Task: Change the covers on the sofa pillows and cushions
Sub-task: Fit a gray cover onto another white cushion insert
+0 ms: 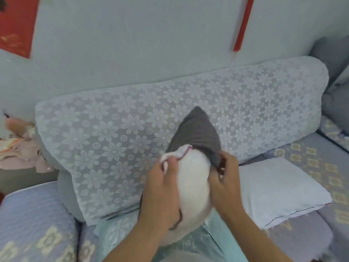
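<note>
A white pillow insert stands on end in front of me over the sofa seat. A dark grey cover sits over its far upper end only. My left hand grips the insert's left side and pinches its white corner near the top. At the cover's open edge on the right, my right hand pinches the grey cloth. A bare white pillow lies flat on the seat to the right. Behind stands a long back cushion in a pale floral lace cover.
The sofa seat carries a blue-grey patterned quilted cover. A light teal cloth lies on the seat under the pillow. Crumpled pinkish fabric sits at the left. Grey cushions pile up at the far right. Red hangings are on the wall.
</note>
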